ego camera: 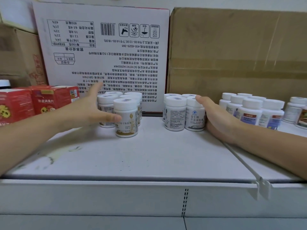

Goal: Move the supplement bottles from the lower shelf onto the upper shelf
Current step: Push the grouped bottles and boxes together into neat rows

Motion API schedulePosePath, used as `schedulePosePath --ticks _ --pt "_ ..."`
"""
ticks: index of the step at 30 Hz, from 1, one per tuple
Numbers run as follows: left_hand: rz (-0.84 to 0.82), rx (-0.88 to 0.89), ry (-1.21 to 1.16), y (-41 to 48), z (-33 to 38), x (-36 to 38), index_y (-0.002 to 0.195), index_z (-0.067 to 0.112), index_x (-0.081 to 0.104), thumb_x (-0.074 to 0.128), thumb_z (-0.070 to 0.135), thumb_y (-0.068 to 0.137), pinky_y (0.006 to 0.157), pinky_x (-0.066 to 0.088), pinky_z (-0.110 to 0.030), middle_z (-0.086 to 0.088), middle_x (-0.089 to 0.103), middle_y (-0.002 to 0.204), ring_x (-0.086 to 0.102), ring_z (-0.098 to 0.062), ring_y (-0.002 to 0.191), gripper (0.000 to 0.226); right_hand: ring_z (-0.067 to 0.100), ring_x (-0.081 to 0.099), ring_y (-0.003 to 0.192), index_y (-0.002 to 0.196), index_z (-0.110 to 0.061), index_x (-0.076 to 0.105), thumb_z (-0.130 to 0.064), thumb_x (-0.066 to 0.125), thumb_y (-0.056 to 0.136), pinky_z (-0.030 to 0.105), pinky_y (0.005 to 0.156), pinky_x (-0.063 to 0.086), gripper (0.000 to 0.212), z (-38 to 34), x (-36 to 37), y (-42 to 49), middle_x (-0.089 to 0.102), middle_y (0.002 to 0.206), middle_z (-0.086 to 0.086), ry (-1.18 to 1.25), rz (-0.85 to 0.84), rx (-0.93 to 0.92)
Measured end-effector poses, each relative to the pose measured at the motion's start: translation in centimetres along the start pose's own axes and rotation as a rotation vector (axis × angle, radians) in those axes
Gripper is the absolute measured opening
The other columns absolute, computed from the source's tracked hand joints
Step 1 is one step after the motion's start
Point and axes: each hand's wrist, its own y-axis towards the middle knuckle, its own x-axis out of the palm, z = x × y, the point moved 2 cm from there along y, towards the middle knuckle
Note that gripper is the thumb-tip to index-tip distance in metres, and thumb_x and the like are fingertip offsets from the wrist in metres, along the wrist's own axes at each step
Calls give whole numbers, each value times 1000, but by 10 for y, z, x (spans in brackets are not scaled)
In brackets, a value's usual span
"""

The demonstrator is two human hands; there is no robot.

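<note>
**White supplement bottles standing in groups between two open hands**

Red boxes (38,102) are sitting at the far left of the white shelf (149,155). Beside them the left hand (89,112) is reaching in with its fingers straight and spread, gripping nothing. Its thumb is touching the side of the front bottle of the gold-labelled group (126,118) (white-capped bottles standing upright and packed close together). Behind that group a white carton (103,52) is standing with its print upside down.

Across a bare strip of shelf, the middle group (176,113) is standing upright in front of the seam between the white carton and a brown carton (237,52). The right hand (216,118) is lying flat against the right side of this group, fingers straight and together, pressing on the front right bottle without curling round it. A thin divider rail (240,160) is running from under that wrist to the shelf's front edge. Beyond it the blue-labelled group (252,112) is standing, and the edge bottles (297,110) are showing at the far right.
</note>
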Motion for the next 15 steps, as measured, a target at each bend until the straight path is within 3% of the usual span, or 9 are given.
schedulePosePath --ticks 6,9,12,15 --pt "12 18 -18 -4 0 0 155 32 2 70 88 11 103 24 -24 9 13 163 26 -2 129 169 14 52 128 144 -31 39 -69 62 68 43 111 35 88 -2 -2 -1 45 146 -7 -8 -5 7" --pt "0 14 -25 -6 1 -1 155 32 1 71 86 12 103 23 -24 10 10 163 25 -6 139 169 13 37 140 149 -38 29 -93 55 49 46 116 24 117 -5 -9 -3 26 158 -16 -179 84 26" --pt "-9 4 -24 -3 -3 -6 155 34 2 77 76 23 105 24 -26 11 11 163 24 -11 144 158 18 34 142 150 -35 24 -99 46 43 51 115 22 126 -9 -21 -2 28 157 -15 -279 164 26" --pt "-43 -6 -30 0 -6 -11 153 41 2 79 79 24 107 27 -29 14 13 162 26 -11 143 155 11 35 141 149 -41 26 -97 48 49 48 116 22 117 -6 -20 -4 33 154 -21 -276 113 35"
